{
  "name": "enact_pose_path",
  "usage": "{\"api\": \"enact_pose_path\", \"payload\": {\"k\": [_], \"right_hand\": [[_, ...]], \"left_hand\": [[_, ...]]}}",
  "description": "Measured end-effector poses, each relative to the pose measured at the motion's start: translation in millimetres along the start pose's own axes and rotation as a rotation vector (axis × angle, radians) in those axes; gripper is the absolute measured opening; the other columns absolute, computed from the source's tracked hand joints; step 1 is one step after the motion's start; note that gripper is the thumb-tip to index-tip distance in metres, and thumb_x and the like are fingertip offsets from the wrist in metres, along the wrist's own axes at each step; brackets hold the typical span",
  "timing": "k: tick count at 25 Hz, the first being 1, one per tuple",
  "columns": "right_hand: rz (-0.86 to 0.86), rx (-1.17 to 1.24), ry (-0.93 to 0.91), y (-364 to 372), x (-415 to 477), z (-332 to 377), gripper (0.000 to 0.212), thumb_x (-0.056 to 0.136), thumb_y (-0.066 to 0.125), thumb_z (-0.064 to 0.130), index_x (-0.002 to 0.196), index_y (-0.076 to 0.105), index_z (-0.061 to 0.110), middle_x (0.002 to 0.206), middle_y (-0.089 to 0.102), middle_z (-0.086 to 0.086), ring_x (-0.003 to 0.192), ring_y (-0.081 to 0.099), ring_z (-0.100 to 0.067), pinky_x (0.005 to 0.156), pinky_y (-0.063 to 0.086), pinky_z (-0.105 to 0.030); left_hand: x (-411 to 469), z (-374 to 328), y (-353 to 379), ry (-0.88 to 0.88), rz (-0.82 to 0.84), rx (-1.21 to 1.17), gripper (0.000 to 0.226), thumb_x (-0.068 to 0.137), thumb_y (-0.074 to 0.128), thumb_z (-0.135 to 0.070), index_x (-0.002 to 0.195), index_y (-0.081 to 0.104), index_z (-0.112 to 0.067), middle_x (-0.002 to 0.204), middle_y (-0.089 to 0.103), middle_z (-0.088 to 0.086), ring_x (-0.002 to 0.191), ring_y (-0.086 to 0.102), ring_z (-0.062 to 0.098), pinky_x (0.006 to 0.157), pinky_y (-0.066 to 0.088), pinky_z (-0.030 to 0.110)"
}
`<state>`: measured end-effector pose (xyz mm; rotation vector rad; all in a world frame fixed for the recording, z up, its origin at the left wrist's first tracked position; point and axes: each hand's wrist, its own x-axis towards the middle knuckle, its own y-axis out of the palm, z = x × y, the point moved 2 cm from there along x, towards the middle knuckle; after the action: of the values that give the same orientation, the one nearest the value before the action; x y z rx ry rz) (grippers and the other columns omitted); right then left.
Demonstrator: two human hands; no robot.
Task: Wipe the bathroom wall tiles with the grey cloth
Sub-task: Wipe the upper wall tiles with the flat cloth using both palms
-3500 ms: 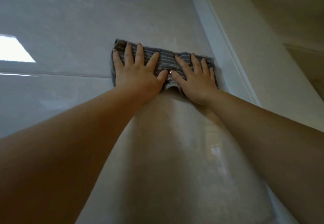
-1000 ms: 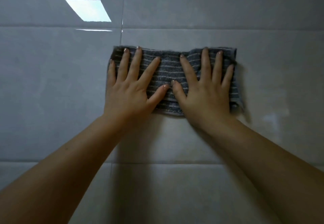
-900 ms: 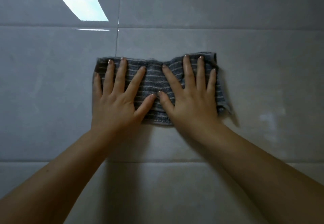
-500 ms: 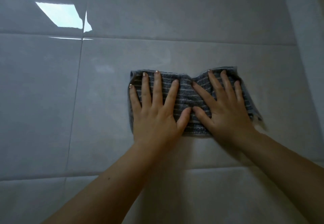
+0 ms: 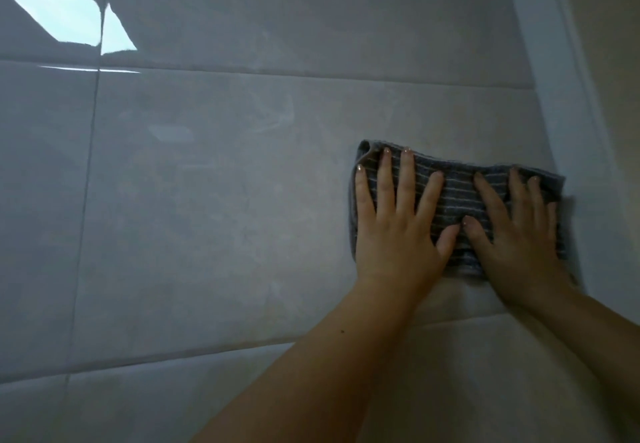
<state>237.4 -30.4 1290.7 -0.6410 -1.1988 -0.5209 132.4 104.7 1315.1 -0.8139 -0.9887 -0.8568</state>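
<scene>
A grey cloth (image 5: 458, 190) with thin pale stripes lies flat against the glossy grey wall tiles (image 5: 214, 200), at the right side of the view. My left hand (image 5: 394, 234) presses on its left half with fingers spread and pointing up. My right hand (image 5: 519, 238) presses on its right half in the same way, thumbs nearly touching. Both palms pin the cloth to the tile. The cloth's right edge sits close to the wall corner.
A pale vertical corner strip (image 5: 561, 96) runs down just right of the cloth, with a beige side wall (image 5: 609, 44) beyond it. Grout lines cross the tiles, and a bright window reflection (image 5: 69, 20) shows at the upper left.
Both hands have slid the cloth to the right along the tile, up to the corner strip. Earlier it was pushed left, and before that it was higher up near the corner.
</scene>
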Motion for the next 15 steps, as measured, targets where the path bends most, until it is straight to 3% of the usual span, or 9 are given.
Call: {"api": "enact_pose_path", "payload": {"k": [4,15], "right_hand": [[-0.006,0.005,0.093,5.0,-25.2,40.6,0.073,0.086,0.009,0.065,0.153,0.006,0.037,0.162,0.0,-0.013,0.148,-0.004,-0.033,0.118,0.0,-0.058],[-0.108,0.037,-0.114,29.2,-77.8,255.3,0.068,0.09,0.024,0.059,0.152,0.017,0.033,0.161,0.008,-0.016,0.148,0.001,-0.039,0.116,0.002,-0.061]], "left_hand": [[-19.1,32.2,-13.3,0.071,0.003,0.013,0.069,0.097,0.03,-0.063,0.157,0.021,-0.029,0.166,0.003,0.012,0.152,-0.004,0.033,0.119,-0.009,0.057],[-126.8,230.3,-73.5,-0.043,-0.05,0.128,0.072,0.093,0.031,-0.066,0.155,0.028,-0.03,0.164,0.016,0.012,0.152,0.01,0.036,0.12,0.002,0.058]]}}
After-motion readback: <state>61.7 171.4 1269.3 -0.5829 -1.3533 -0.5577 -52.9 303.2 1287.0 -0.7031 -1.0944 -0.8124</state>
